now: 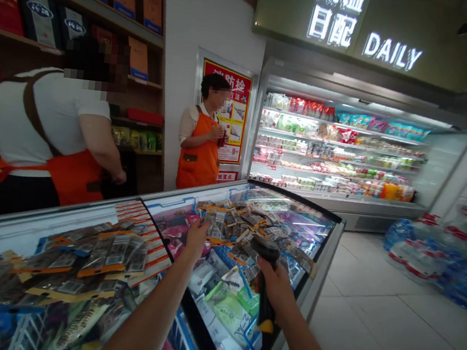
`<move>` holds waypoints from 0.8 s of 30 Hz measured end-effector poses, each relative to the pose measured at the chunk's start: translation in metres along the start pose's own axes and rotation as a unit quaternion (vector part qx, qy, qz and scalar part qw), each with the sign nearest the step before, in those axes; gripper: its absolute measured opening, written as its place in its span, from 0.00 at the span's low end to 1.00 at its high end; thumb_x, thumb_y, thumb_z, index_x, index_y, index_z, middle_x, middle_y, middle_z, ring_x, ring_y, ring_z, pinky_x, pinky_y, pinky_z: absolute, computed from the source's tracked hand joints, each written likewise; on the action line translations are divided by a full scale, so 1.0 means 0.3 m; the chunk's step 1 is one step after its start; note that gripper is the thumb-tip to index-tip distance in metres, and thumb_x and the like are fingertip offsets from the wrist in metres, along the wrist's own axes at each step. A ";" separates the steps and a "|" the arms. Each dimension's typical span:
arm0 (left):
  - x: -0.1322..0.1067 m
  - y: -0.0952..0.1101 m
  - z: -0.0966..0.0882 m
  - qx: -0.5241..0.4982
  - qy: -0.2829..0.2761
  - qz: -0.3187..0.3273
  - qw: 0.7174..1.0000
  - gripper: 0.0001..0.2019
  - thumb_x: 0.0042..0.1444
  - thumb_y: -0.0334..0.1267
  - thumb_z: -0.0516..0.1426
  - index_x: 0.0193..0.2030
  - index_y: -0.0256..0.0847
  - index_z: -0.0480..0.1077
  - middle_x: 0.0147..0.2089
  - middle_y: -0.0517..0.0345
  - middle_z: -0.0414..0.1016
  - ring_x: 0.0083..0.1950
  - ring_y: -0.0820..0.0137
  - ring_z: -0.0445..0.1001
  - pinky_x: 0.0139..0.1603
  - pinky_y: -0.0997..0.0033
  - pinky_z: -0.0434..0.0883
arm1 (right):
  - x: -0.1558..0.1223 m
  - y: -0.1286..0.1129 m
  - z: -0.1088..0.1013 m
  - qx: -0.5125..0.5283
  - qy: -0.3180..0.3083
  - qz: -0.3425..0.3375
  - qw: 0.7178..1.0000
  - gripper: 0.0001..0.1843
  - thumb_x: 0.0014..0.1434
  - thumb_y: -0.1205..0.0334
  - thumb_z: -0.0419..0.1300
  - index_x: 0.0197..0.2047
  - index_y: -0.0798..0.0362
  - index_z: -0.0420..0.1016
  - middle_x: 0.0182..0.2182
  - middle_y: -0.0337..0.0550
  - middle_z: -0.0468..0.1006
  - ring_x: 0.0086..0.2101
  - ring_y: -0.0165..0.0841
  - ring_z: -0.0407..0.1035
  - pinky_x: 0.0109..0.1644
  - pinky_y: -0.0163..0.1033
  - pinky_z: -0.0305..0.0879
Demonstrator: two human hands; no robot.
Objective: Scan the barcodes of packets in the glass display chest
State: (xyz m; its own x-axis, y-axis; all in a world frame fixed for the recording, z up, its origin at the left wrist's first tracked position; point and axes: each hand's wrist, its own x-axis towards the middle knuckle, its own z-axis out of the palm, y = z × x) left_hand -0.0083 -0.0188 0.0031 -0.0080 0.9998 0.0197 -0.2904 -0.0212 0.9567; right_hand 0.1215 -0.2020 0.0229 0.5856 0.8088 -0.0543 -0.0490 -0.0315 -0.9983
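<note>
In my right hand point(274, 285) is a black barcode scanner point(267, 250), its head pointing forward over the glass-topped freezer point(330, 246) and its cord hanging down. The fingers are wrapped round its handle. My left hand point(197, 238) pinches the edge of a small flat packet point(216, 223) with a barcode label facing up. Just beyond it, a loose heap of similar packets point(253, 221) lies on the freezer top. Another pile of packets point(117, 252) covers the top to the left of my left forearm.
A co-worker point(47, 116) in an orange apron stands at the left by the shelves point(165, 28). Another person point(198, 143) stands behind the freezer. At the back is a lit chiller point(338, 136); bottled water packs point(421, 250) stand on the right floor.
</note>
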 end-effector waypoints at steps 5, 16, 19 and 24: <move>-0.024 0.158 -0.266 0.409 0.101 0.142 0.896 0.15 0.48 0.37 0.54 0.44 0.41 0.70 0.37 0.52 0.77 0.39 0.59 0.74 0.39 0.64 0.66 | 0.044 -0.026 -0.027 -0.008 0.016 -0.010 1.000 0.15 0.49 0.51 0.60 0.20 0.51 0.64 0.11 0.35 0.67 0.13 0.30 0.62 0.17 0.36 0.57; -0.148 0.348 -0.570 0.750 0.186 0.054 0.632 0.19 0.56 0.45 0.43 0.52 0.44 0.62 0.49 0.52 0.75 0.50 0.55 0.70 0.48 0.55 0.62 | 0.073 -0.044 -0.156 0.039 0.041 -0.003 0.998 0.14 0.47 0.51 0.62 0.20 0.51 0.66 0.12 0.36 0.68 0.14 0.30 0.63 0.18 0.36 0.58; -0.161 0.336 -0.550 0.761 0.218 0.125 0.598 0.17 0.56 0.43 0.45 0.50 0.46 0.62 0.52 0.55 0.73 0.53 0.54 0.66 0.50 0.53 0.61 | 0.071 -0.042 -0.187 0.033 0.049 -0.007 0.998 0.15 0.47 0.51 0.61 0.20 0.52 0.66 0.12 0.36 0.68 0.14 0.29 0.63 0.18 0.35 0.57; -0.174 0.258 -0.371 0.675 0.175 0.326 0.639 0.12 0.51 0.35 0.52 0.43 0.44 0.69 0.53 0.50 0.70 0.54 0.53 0.65 0.57 0.49 0.56 | 0.071 -0.040 -0.218 0.042 0.036 -0.012 0.998 0.15 0.46 0.52 0.62 0.20 0.54 0.65 0.12 0.36 0.68 0.14 0.29 0.63 0.18 0.35 0.59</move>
State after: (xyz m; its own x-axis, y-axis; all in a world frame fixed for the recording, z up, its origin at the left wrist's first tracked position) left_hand -0.1368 -0.0727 0.0438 0.0120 0.7135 0.7006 0.9709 -0.1760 0.1625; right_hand 0.1875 -0.2230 0.0322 0.6437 0.7645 -0.0341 -0.0991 0.0391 -0.9943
